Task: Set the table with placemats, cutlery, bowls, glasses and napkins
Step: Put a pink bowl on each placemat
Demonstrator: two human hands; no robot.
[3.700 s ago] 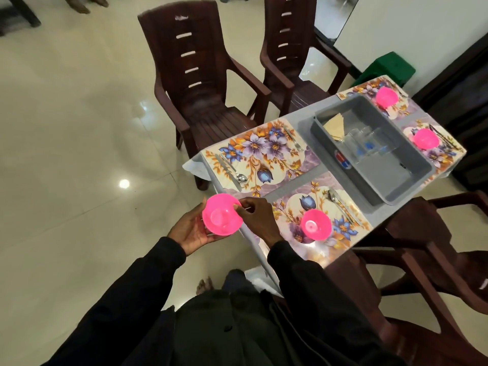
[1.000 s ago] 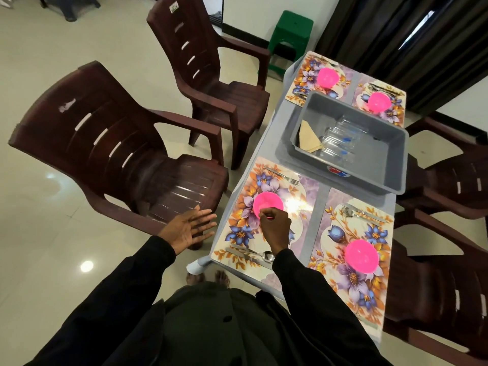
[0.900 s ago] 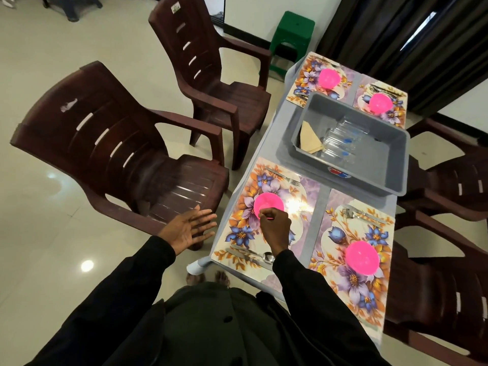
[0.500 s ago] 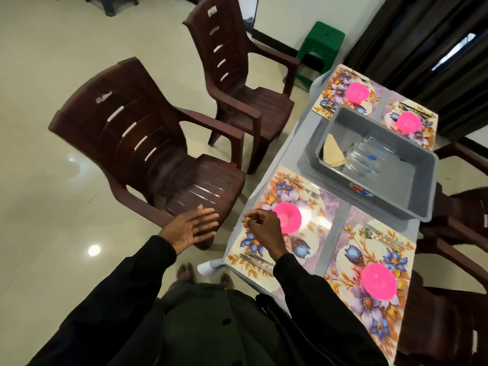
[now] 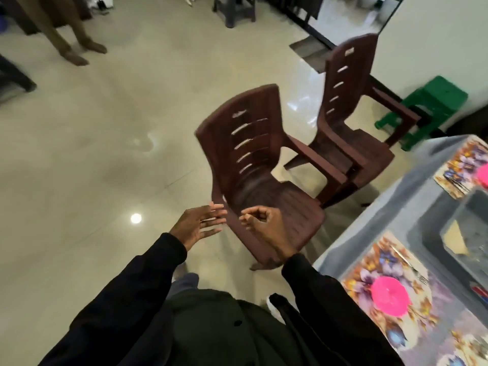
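A pink bowl (image 5: 390, 293) sits upside down on a floral placemat (image 5: 369, 262) at the table's near right. A fork (image 5: 412, 268) lies along that placemat's far side. Another placemat (image 5: 459, 167) with part of a pink bowl (image 5: 483, 175) shows at the right edge. Between them stands a grey bin (image 5: 472, 207) with a tan napkin (image 5: 455, 240) inside. My left hand (image 5: 199, 224) hovers over the floor with fingers spread, holding nothing. My right hand (image 5: 264, 224) is loosely curled and empty, above the seat of a brown chair (image 5: 245, 154), left of the table.
A second brown chair (image 5: 343, 107) stands behind the first, with a green stool (image 5: 427, 107) by the wall. The grey table (image 5: 390, 204) fills the right side. A person's legs (image 5: 71, 35) stand on the tiled floor at the far left.
My right hand has left the pink bowl on the placemat and pulled back empty. My view has swung left, away from the table toward the chairs and floor.
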